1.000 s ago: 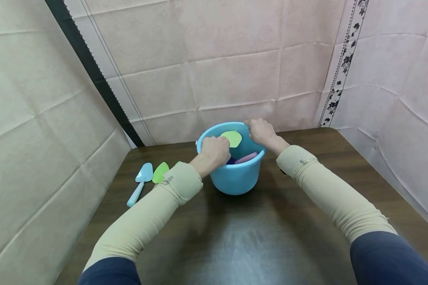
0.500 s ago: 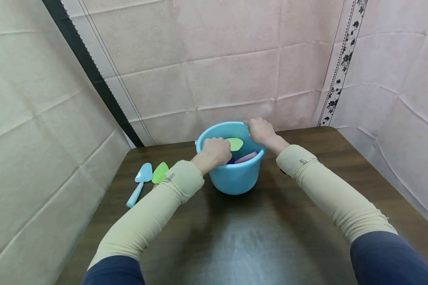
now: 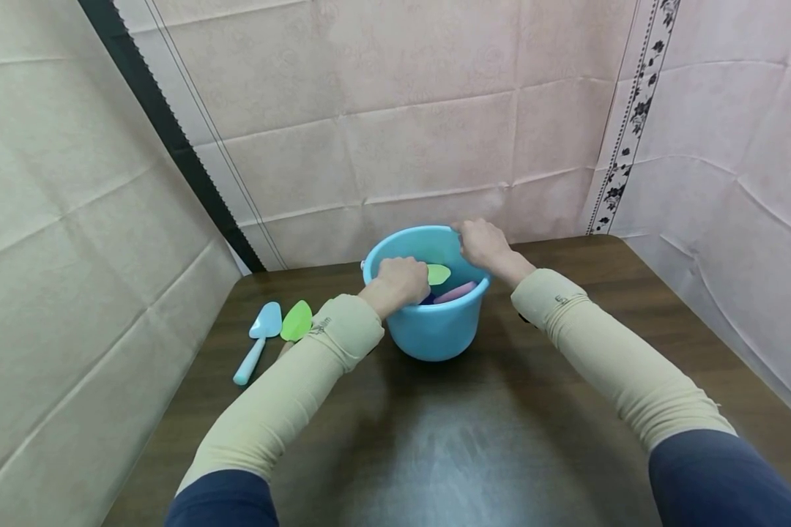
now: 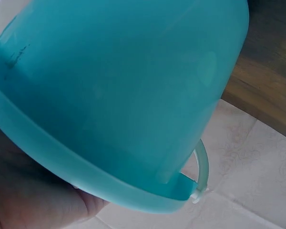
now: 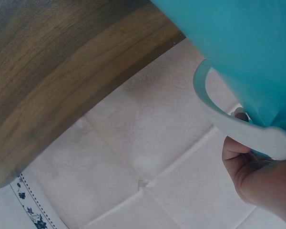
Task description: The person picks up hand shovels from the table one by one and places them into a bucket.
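Note:
A light blue bucket [image 3: 435, 333] stands on the table, with a purple-pink piece [image 3: 455, 292] and a dark blue one inside. My left hand [image 3: 403, 282] is over the bucket's front left rim, fingers curled round the handle end of a tool whose light green blade [image 3: 438, 274] shows inside; the handle itself is hidden. In the left wrist view the bucket's wall [image 4: 124, 86] hides the fingers of my hand [image 4: 35, 195]. At the back right, my right hand [image 3: 484, 247] grips the rim, beside the bucket's pale bail in the right wrist view, where my hand [image 5: 257, 179] shows.
Left of the bucket, a light blue toy trowel [image 3: 258, 342] and a green toy shovel [image 3: 297, 320] lie on the brown table [image 3: 474, 439], the shovel partly behind my left sleeve. Pale cloth [image 3: 435, 110] hangs behind and at both sides.
The light green blade has dropped lower inside the bucket and tilted flatter. My left hand has moved slightly down and right, while my right hand has stayed at the rim.

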The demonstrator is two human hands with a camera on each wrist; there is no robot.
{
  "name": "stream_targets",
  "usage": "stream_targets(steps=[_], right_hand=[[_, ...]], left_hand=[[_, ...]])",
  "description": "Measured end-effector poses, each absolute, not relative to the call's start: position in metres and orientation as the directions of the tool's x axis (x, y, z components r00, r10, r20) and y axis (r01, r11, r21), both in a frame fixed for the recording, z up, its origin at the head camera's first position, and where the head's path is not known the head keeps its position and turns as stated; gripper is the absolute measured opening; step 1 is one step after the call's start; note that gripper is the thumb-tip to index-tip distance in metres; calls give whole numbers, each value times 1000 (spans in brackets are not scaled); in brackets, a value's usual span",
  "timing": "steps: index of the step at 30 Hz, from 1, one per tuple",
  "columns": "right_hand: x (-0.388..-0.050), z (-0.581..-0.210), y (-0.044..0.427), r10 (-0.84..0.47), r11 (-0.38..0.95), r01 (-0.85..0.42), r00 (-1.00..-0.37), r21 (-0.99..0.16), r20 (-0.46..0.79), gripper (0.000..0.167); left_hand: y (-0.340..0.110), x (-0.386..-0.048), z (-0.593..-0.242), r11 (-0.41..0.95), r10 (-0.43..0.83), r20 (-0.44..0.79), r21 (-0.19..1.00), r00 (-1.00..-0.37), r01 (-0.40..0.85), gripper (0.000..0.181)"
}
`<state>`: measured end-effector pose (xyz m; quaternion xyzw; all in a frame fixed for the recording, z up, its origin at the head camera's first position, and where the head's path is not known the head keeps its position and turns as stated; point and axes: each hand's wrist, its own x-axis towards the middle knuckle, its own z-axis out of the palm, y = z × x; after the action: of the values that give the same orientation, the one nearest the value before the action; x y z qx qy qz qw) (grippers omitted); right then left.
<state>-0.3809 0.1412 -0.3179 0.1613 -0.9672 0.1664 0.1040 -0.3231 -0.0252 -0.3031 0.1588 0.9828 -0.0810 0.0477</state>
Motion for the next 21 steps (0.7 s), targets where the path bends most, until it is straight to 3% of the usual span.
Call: stream_targets(steps=[21], right_hand=[[-380,-318,141,-281,892,-354,-921,-281,270,41]], left_hand=[[-25,-325,-304,944,280,-216,-113,-936,309,22]])
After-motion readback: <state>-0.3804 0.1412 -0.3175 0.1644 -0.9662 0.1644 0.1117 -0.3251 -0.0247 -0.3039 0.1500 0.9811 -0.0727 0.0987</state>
